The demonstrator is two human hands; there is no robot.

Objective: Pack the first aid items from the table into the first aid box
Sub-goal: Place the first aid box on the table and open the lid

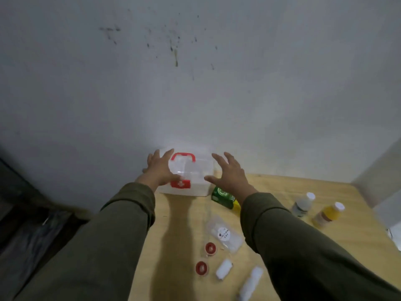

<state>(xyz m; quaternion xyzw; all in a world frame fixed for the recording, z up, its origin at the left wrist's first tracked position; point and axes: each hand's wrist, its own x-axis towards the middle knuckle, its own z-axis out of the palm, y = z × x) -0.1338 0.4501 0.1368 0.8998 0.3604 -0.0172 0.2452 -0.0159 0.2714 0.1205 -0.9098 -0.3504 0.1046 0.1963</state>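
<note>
Both hands, the left hand (159,169) and right hand (230,173), spread empty, flank the closed first aid box (191,177) at centre frame; steady it before releasing the red latch (180,184).

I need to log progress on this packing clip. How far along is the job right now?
Nothing looks packed: the first aid box appears shut, red latch down. In hand: the left hand rests on the box, the right hand reaches for it, open. Left on the table: green carton, two bottles, clear packet, two red rolls, two white rolls.
</note>
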